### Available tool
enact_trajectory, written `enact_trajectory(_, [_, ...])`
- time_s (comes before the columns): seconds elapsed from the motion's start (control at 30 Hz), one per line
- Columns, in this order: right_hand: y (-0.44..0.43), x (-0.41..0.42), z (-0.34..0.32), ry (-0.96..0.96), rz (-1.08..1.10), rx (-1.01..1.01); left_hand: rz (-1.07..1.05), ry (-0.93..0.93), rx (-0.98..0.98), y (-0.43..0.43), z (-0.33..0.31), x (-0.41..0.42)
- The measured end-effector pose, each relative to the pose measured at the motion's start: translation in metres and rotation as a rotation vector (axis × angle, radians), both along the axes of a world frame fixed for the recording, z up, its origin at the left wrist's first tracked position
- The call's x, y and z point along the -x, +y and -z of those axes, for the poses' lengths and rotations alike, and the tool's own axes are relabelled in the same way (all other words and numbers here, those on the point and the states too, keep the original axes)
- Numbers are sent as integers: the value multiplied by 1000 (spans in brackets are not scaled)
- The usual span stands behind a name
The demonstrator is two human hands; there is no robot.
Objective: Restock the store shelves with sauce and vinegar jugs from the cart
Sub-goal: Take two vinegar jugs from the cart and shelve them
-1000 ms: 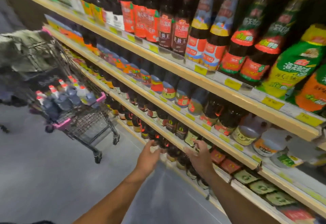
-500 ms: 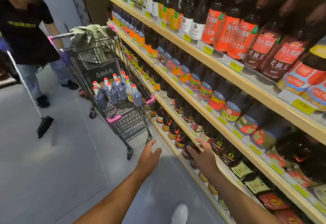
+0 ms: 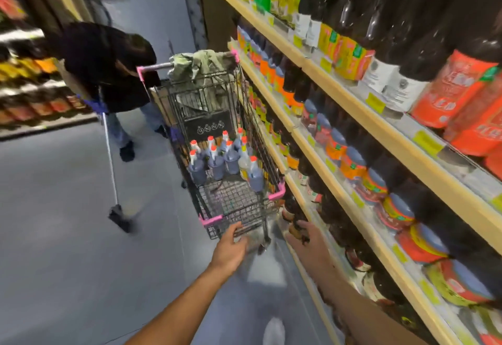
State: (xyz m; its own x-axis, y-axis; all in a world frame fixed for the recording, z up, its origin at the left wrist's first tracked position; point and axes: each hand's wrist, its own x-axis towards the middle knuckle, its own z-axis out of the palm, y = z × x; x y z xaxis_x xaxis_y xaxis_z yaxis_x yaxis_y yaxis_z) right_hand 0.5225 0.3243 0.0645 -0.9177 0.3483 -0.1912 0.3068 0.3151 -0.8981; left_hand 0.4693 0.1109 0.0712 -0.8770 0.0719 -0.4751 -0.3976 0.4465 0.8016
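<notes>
While about ten jugs [image 3: 217, 161] stand in the cart [image 3: 276, 196] beside the shelves [image 3: 334, 181], restocking looks far from done; left hand [image 3: 231, 247] reaches open-fingered at cart's front, right hand [image 3: 309, 244] hangs loose and empty, just right of cart.

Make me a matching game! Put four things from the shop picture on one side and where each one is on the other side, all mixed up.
Things:
1. jugs
2. green cloth
3. broom
4. left hand

Places:
A. head down at the floor
B. draped over the far end of the cart
C. reaching at the cart's near end
D. standing inside the cart

Pairs: 1-D, 2-B, 3-A, 4-C.
</notes>
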Motion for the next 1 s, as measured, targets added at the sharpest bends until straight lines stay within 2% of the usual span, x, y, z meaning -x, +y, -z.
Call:
enact_trajectory(0.1, [5, 47, 6, -39, -71, 1, -58, 27, 4, 4, 4, 37])
enact_trajectory(0.3, [8, 113, 5, -109, -135, 83, -91, -44, -36, 10, 11, 86])
enact_trajectory(0.47, [10, 167, 8, -152, -131, 118, -83, -60, -45, 17, 19, 139])
enact_trajectory(0.7, [2, 262, 17, -298, -119, 65, -117, -138, -81, 20, 51, 233])
enact_trajectory(1.0, [-13, 370, 69, -574, -65, 96, 67, -206, -11, 19, 100, 348])
